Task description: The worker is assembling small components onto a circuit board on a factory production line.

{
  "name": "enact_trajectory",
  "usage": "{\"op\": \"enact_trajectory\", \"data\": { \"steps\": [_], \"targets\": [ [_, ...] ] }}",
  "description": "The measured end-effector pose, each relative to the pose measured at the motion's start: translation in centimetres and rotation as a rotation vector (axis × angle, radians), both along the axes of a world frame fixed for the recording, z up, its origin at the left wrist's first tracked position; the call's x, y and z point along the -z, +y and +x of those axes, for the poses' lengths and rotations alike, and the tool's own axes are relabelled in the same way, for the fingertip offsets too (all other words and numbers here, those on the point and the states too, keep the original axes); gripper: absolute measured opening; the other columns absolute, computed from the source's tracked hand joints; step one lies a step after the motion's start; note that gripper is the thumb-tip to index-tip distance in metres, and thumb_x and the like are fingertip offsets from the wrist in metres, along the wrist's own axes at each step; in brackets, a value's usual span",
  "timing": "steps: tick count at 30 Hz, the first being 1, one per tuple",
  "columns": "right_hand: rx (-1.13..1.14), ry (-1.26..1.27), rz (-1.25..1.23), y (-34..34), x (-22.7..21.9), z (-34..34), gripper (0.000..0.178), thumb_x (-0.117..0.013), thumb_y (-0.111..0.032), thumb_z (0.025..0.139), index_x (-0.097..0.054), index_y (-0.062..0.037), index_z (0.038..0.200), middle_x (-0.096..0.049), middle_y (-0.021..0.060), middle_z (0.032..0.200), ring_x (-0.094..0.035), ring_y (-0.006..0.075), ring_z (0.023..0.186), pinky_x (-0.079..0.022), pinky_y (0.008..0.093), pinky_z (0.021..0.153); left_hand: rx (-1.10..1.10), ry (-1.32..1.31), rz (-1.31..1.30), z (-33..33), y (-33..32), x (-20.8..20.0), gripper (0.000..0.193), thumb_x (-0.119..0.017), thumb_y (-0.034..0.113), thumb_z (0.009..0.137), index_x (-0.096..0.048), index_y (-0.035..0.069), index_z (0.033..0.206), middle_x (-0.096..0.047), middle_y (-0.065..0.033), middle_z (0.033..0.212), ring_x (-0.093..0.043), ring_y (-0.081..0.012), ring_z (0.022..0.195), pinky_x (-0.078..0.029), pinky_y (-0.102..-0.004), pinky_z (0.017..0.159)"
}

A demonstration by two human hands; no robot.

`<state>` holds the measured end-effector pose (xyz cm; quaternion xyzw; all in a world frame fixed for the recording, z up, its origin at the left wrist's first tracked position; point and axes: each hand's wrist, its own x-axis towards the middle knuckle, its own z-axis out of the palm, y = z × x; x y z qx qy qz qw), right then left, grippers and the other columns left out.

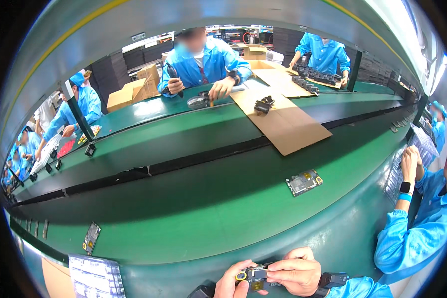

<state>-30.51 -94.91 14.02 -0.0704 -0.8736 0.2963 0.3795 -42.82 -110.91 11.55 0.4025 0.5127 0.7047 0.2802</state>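
Note:
Near the lower edge, my left hand (232, 283) grips one end of a small dark circuit board (258, 276) with a gold contact patch and a round yellow ring. My right hand (298, 272) is closed around the board's other end, its fingers lying across the top and hiding that part. Both hands hold the board just above the near green bench edge. Beyond them on the green conveyor belt lies a similar circuit board (304, 183), flat and apart from my hands. Another circuit board (91, 238) rests on the belt at the left.
A clear plastic tray (97, 276) sits at the lower left. Close on my right, a co-worker's arms (407, 233) reach over another plastic tray (394, 179). A cardboard sheet (295, 126) with a black part on it juts over the belt. Across the line, a person (203, 64) handles dark parts.

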Motion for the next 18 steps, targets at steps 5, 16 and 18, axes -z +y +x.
{"op": "enact_trajectory", "data": {
  "steps": [5,16,18],
  "targets": [
    [-0.005,0.012,-0.020,-0.4,0.1,-0.2,0.030,-0.089,-0.022,0.065,-0.081,-0.0235,0.094,-0.076,-0.0105,0.097,-0.061,0.0056,0.082,-0.045,0.0201,0.078,0.007,0.023,-0.007,-0.3,-0.4,-0.2,0.044,-0.038,0.006,0.104,-0.032,-0.002,0.146,-0.052,-0.0193,0.130,-0.064,-0.0265,0.102,-0.062,-0.0359,0.073],
    [-0.008,-0.011,0.025,-1.2,0.3,-0.5,0.028,-0.087,-0.023,0.069,-0.081,-0.0237,0.096,-0.076,-0.0107,0.099,-0.061,0.0043,0.085,-0.045,0.0204,0.080,0.025,-0.063,-0.001,-0.8,-1.3,-0.1,0.045,-0.040,0.008,0.104,-0.031,-0.002,0.147,-0.051,-0.0190,0.132,-0.063,-0.0254,0.102,-0.062,-0.0357,0.073],
    [-0.012,-0.030,0.040,-1.3,0.2,-0.4,0.027,-0.087,-0.023,0.070,-0.081,-0.0239,0.097,-0.076,-0.0107,0.100,-0.061,0.0040,0.086,-0.045,0.0203,0.080,0.011,-0.021,0.007,-0.8,-1.4,0.1,0.045,-0.040,0.009,0.104,-0.031,-0.002,0.147,-0.051,-0.0191,0.132,-0.063,-0.0257,0.102,-0.062,-0.0358,0.073]
  ]
}}
